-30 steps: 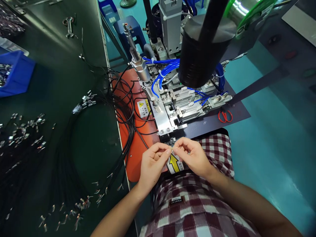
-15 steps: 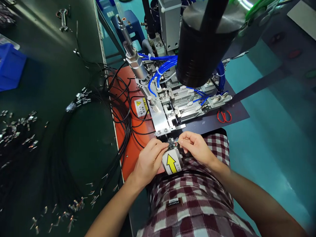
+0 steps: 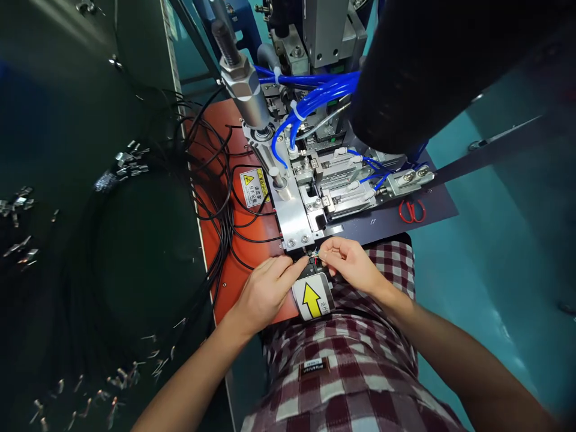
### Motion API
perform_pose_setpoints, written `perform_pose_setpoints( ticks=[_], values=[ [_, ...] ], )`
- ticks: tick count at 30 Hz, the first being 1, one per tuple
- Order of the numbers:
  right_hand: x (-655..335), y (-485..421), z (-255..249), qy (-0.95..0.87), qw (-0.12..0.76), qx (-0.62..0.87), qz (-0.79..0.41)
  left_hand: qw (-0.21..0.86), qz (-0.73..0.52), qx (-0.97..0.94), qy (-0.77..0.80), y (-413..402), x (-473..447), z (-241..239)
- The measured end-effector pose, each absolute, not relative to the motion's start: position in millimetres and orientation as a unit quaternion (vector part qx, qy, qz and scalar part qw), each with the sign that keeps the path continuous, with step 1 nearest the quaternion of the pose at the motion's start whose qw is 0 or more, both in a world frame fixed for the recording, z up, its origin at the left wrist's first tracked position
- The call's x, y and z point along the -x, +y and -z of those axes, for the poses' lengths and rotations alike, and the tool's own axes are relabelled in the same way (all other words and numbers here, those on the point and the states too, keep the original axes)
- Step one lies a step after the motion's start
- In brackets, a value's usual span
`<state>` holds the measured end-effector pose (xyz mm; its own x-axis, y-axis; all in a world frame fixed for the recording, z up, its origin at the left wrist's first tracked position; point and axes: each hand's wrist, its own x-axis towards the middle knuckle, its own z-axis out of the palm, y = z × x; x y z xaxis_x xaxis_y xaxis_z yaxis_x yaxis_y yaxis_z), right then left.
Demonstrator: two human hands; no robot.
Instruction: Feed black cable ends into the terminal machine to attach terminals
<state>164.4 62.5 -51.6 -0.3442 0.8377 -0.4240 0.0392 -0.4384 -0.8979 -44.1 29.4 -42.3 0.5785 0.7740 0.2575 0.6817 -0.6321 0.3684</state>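
Note:
My left hand (image 3: 265,290) and my right hand (image 3: 350,261) meet at the front of a small metal machine (image 3: 315,192). Both pinch the end of a thin black cable (image 3: 314,257) with tiny coloured wire tips, held just above a black fixture beside a yellow arrow label (image 3: 312,298). The fingers of both hands are closed on the cable end. The machine's silver plate and blue air tubes (image 3: 310,108) rise right behind my fingertips.
An orange mat (image 3: 225,198) carries many looped black cables (image 3: 211,180). The dark green table (image 3: 90,240) to the left holds scattered metal terminals (image 3: 18,204). Red scissors (image 3: 411,210) lie on a dark sheet at right. A large black cylinder (image 3: 405,66) hangs overhead.
Both hands have moved forward from above the arrow label to the fixture at the machine's front edge, carrying the cable end. The camera has leaned in closer.

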Motion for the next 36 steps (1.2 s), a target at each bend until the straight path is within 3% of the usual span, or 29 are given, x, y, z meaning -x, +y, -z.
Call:
perform_pose_setpoints(
  ticks=[17,27,33,36],
  values=[
    [-162.6,61.2,54.2,-0.448,0.283,0.501,-0.685,0.083,-0.172,-0.889,0.416,27.7,41.8,42.1],
    [-162.4,54.3,52.0,-0.571,0.260,0.555,-0.547,0.065,-0.167,-0.891,0.416,26.5,39.4,40.3],
    [-162.3,57.2,51.5,-0.535,0.242,0.540,-0.603,0.062,-0.164,-0.892,0.417,26.5,39.8,39.5],
    [-161.5,56.5,46.3,-0.583,0.236,0.558,-0.541,0.060,-0.163,-0.893,0.415,26.8,40.0,39.2]
  ],
)
